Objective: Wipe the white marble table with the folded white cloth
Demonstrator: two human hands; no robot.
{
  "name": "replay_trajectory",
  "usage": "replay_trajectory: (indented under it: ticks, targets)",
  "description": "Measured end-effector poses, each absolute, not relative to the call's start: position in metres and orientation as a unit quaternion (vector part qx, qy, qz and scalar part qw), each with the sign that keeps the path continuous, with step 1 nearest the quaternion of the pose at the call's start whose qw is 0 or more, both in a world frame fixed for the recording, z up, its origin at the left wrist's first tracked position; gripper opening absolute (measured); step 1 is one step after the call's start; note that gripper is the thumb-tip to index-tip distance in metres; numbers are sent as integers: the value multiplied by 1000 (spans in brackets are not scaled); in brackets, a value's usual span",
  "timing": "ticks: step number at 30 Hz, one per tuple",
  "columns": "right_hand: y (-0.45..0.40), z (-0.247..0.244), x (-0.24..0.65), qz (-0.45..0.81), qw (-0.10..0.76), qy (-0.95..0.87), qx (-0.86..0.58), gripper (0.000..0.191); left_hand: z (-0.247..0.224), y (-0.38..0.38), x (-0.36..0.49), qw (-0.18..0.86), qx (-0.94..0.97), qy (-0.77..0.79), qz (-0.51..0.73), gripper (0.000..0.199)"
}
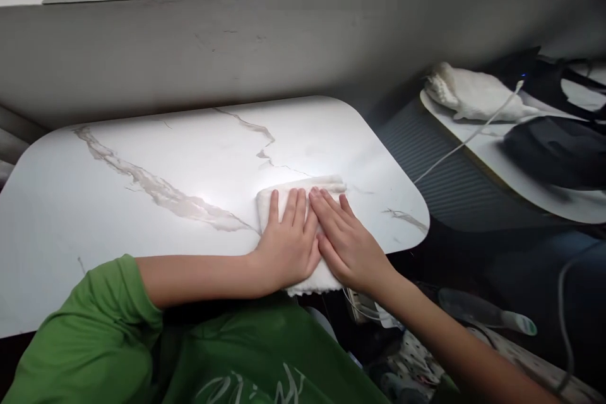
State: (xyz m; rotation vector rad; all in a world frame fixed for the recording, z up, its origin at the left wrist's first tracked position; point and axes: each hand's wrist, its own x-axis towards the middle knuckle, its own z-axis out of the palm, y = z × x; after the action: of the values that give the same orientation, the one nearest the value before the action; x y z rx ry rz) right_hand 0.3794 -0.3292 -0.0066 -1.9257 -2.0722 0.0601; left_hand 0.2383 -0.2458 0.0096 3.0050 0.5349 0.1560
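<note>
White towel [303, 202] under both flat hands

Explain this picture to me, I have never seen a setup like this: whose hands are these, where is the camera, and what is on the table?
There is no machine here. A person wears a camera on the head, so the one picture looks forward and down at that person's own two bare hands. The left hand and the right hand lie flat, side by side, pressing on a folded white towel. Nothing is gripped; the palms only rest on it. The towel sits at the near edge of a white marble-look table, a little of it hanging over. The person wears a green shirt. To the right stands a second table with another white cloth, a white cable and dark bags.
</note>
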Motion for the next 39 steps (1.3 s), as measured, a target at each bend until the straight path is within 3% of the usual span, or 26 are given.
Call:
replay_trajectory:
  ticks: [4, 13, 18, 24, 31, 35, 39]
  targets:
    - [-325, -9, 395, 37, 149, -719, -678, 70, 7, -236, 254, 33, 988, 147, 41, 61]
    - [-146, -16, 494, 31, 170, -632, -755, 58, -1, -74, 365, 23, 981, 179, 70, 56]
    - [-107, -15, 501, 13, 157, -606, -780, 57, 5, -43, 378, 26, 974, 212, 69, 53]
    - [-157, -13, 501, 34, 151, -650, -744, 60, 7, -97, 369, 31, 966, 251, 53, 54]
    - [-306, -16, 497, 23, 149, -677, -720, 58, 1, -230, 363, 72, 972, 212, 66, 60]
    - [-371, -21, 493, -11, 149, -668, -729, 61, 3, -277, 360, 34, 987, 141, 61, 62]
    - [-381, -23, 500, -25, 144, -667, -730, 62, 2, -283, 363, -3, 990, 119, 81, 62]
